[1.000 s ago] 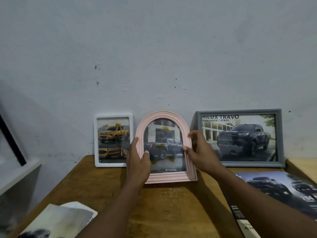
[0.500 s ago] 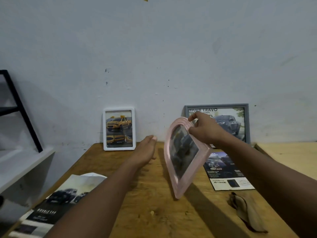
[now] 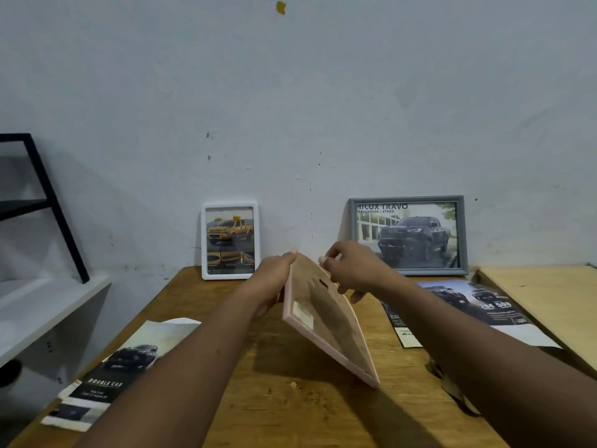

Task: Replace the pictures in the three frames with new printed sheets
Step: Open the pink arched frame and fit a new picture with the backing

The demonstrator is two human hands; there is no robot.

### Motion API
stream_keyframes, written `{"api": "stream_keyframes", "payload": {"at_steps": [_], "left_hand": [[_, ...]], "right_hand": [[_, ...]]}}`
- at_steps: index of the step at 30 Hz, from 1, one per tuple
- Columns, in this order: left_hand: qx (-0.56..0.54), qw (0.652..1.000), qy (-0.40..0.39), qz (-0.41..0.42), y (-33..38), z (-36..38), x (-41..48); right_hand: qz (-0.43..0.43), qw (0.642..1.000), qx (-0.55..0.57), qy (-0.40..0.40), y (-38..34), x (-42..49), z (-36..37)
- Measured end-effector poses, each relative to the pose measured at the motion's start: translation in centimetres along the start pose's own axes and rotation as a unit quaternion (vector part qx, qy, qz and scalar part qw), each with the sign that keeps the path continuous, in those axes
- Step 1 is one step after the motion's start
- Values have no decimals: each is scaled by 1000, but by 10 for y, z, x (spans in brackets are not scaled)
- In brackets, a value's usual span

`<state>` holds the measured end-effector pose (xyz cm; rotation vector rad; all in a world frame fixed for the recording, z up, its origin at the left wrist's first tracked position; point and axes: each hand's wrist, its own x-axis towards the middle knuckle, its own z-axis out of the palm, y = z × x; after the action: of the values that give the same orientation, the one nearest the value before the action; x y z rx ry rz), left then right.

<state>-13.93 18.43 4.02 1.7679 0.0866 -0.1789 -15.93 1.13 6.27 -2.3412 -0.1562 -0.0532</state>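
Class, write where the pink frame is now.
In the head view's centre, the pink frame is held tilted, back to the camera, between the left hand and right hand over the table, in front of the white frame and grey frame.

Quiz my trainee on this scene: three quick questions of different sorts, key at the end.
1. True or false: the pink frame has its picture side turned toward the camera.
2. Fill in: the grey frame stands leaning against the ___.
3. Which frame shows a yellow truck? A) pink frame B) white frame C) grey frame

Key: 1 false, its back faces the camera; 2 wall; 3 B.
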Motion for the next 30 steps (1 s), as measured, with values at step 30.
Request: {"api": "stream_keyframes", "payload": {"at_steps": [30], "left_hand": [[341,924,67,161,-138,6,46]], "right_hand": [[-91,966,-241,-13,102,55,106]]}}
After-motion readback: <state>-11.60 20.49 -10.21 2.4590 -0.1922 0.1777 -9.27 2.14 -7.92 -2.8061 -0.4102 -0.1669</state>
